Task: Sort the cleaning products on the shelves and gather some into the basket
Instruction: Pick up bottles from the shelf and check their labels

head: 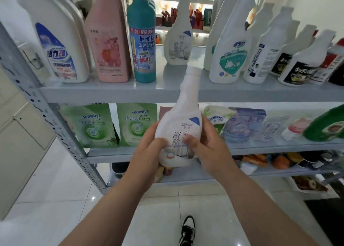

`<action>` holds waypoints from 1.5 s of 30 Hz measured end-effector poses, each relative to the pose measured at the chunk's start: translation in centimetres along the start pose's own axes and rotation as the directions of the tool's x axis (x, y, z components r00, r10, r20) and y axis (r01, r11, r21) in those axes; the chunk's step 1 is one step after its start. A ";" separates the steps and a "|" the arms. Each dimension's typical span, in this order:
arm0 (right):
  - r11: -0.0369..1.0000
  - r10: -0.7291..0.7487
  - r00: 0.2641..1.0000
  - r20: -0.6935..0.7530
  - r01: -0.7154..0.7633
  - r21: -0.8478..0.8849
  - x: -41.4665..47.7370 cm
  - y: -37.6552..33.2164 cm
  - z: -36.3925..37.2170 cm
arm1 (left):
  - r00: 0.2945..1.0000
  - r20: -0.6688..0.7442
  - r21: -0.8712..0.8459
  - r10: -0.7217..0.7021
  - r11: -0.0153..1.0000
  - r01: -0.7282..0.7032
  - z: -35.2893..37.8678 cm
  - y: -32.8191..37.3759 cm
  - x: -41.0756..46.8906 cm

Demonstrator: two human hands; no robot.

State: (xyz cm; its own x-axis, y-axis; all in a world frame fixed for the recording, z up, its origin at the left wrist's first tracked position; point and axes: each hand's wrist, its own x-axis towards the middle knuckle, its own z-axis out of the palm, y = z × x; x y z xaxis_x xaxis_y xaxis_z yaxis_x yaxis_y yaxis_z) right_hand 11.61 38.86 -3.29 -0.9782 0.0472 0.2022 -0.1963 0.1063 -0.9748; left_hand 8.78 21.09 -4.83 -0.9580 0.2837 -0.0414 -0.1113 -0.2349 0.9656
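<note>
The top shelf (pixel 111 94) carried upright bottles: a white jug (pixel 61 46), a pink bottle (pixel 109 41) and a teal bottle (pixel 143 41) at the left, and a row of white bottles (pixel 230 50) at the right. The lower shelf (pixel 260 149) held two green pouches (pixel 91 126), a blue pouch (pixel 243 123) and a green bottle (pixel 327 123). The rack stood on a tiled floor (pixel 55 190).

Matt white plastic bottle (pixel 179 132), glossy floor tiles (pixel 55 190), painted metal shelf (pixel 119 92)

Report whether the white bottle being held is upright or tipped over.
Nearly upright, leaning slightly right: the white bottle has its cap on top and base down, gripped low by the left hand and right hand.
</note>
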 end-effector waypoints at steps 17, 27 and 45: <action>0.958 -0.275 0.943 -0.187 0.253 -0.133 19.3 -2.9 -4.3 | 0.806 0.207 0.973 0.554 -0.205 -0.109 -1.1 3.8 12.9; 0.928 -0.221 0.946 -0.236 0.129 -0.350 24.0 -2.1 -3.6 | 0.637 0.285 0.957 0.716 -0.249 -0.148 -3.0 0.3 15.5; 0.553 -0.296 0.914 -0.277 -0.072 -0.830 21.1 -1.3 -0.8 | 0.643 0.285 0.958 0.711 -0.220 -0.182 -3.4 0.0 16.0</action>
State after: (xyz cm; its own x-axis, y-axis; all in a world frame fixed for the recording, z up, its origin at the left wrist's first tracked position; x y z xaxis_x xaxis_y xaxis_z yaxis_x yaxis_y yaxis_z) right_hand -8.71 40.47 2.29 -0.8173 0.2865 0.4999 0.0180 0.8799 -0.4748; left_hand -7.43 22.46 -6.34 -0.6200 0.2808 0.7327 0.4517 0.8912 0.0407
